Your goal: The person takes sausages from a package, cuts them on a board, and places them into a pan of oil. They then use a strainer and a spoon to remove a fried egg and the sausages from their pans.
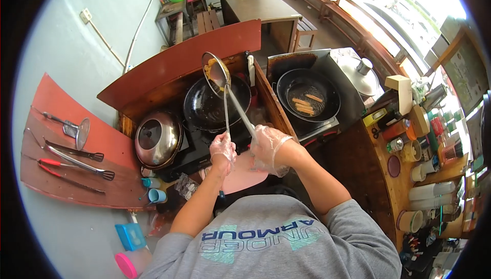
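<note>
My left hand (223,152), in a clear plastic glove, is closed around the thin handle of a strainer (206,60). My right hand (273,147), also gloved, grips the thicker metal handle of a ladle (218,76). The two round heads overlap above the black wok (197,106), the ladle partly hiding the strainer. Yellow-orange fried food (210,67) shows between them; its kind cannot be made out. To the right, several long golden pieces of food (304,106) lie in a second black pan (327,92).
A lidded metal pot (159,138) stands left of the wok. Tongs (76,158) and other utensils hang on the red panel (46,120). A pink cutting board (240,174) lies before me. A wooden shelf (394,187) holds jars at right; a silver lid (358,74) sits behind the pan.
</note>
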Demonstrator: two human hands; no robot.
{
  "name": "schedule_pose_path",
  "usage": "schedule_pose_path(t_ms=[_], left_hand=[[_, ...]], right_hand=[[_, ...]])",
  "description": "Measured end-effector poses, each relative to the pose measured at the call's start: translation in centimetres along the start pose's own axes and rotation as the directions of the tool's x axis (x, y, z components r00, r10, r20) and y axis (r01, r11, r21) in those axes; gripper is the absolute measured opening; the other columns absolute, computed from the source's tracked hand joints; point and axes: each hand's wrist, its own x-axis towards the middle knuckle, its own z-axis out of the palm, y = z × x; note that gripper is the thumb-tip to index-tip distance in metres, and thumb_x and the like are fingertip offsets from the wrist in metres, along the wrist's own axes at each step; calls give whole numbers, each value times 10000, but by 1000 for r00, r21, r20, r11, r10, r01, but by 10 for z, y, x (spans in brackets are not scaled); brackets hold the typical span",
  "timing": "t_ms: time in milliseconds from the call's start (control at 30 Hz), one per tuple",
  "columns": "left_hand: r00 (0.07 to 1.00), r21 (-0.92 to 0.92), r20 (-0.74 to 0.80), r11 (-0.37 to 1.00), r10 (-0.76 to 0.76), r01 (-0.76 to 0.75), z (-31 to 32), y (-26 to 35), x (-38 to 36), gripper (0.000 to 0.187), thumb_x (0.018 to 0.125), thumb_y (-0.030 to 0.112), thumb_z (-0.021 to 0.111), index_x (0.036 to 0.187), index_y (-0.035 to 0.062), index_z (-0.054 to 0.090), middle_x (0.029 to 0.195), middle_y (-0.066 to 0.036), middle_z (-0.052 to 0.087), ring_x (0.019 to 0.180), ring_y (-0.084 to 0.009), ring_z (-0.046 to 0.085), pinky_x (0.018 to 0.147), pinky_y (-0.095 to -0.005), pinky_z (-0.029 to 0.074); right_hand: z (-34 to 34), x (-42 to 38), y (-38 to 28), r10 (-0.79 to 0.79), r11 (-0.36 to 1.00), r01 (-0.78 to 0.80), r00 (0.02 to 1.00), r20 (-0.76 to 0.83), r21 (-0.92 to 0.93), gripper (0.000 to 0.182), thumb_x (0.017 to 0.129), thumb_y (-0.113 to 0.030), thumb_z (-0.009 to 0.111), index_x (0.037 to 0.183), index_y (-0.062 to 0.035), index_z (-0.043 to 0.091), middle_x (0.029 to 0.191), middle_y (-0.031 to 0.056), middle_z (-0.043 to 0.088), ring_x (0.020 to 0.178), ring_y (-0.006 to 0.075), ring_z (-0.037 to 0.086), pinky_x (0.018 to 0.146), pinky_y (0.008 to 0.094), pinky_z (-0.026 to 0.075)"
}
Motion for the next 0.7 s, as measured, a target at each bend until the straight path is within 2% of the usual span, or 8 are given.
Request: schedule_pose_path(t_ms=[133, 233, 433, 533, 600, 633, 667, 700], left_hand=[[996, 18, -7, 996, -84, 84, -4, 0, 4, 184, 1016, 332, 582, 1129, 192, 541, 619, -15, 528, 367, -134, 418, 335, -296, 285], [999, 23, 2, 999, -32, 32, -3, 1, 2, 185, 1017, 334, 581, 1136, 198, 542, 622, -12, 531, 362, -130, 414, 336, -290, 284], [996, -94, 74, 994, -49, 56, 1, -2, 1, 175, 1017, 357, 576, 1111, 214, 539, 617, -3, 518, 365, -122, 404, 336, -285, 275], [992, -241, 118, 970, 42, -13, 12, 1, -10, 167, 1024, 324, 569, 1100, 180, 532, 618, -21, 519, 373, -131, 419, 336, -285, 307], [987, -255, 109, 963, 114, -83, 19, -5, -12, 175, 1027, 332, 561, 1097, 176, 519, 623, -21, 515, 383, -130, 421, 339, -282, 313], [983, -322, 78, 937, 167, -134, 22, -9, -11, 177, 1027, 333, 560, 1096, 174, 521, 621, -21, 514, 386, -128, 422, 339, -282, 313], [975, -386, 43, 903, 220, -187, 24, -13, -8, 179, 1028, 335, 559, 1096, 173, 522, 619, -21, 514, 389, -127, 424, 339, -281, 313], [977, -384, 20, 904, 212, -188, 23, -16, -2, 189, 1027, 342, 559, 1103, 173, 525, 616, -21, 514, 392, -124, 425, 339, -277, 309]], right_hand=[[-2, 6, 1, -35, 999, 35, 991, 130, 2, 299, 766, -253, 726, 840, 37, 736, 793, 195, 659, 871, 349, 656, 771, 376, 550], [16, 6, 0, -28, 975, 21, 999, -28, -222, 316, 671, -343, 759, 822, -66, 769, 782, 99, 701, 781, 282, 668, 758, 334, 497], [-15, 3, -11, -41, 990, 52, 996, 82, -134, 328, 701, -304, 742, 861, -17, 754, 869, 154, 692, 819, 299, 675, 774, 358, 522], [-8, -4, -24, 56, 998, -56, 995, -88, -5, 208, 726, -166, 690, 779, 34, 710, 745, 163, 621, 765, 271, 639, 620, 326, 546], [-35, -13, -44, 178, 983, -181, 936, -304, 20, 191, 747, -121, 669, 790, 65, 669, 726, 166, 586, 667, 255, 641, 536, 313, 531], [-23, -9, -48, 241, 967, -191, 897, -369, 168, 177, 762, -82, 648, 826, 83, 644, 750, 185, 574, 592, 254, 634, 504, 319, 526], [-23, -5, -49, 241, 968, -192, 898, -369, 165, 177, 762, -82, 648, 826, 83, 644, 750, 185, 574, 592, 254, 634, 504, 319, 526], [-25, 0, -49, 251, 962, -214, 937, -243, 169, 248, 744, -82, 678, 902, 106, 644, 840, 211, 595, 722, 283, 672, 594, 334, 556]])
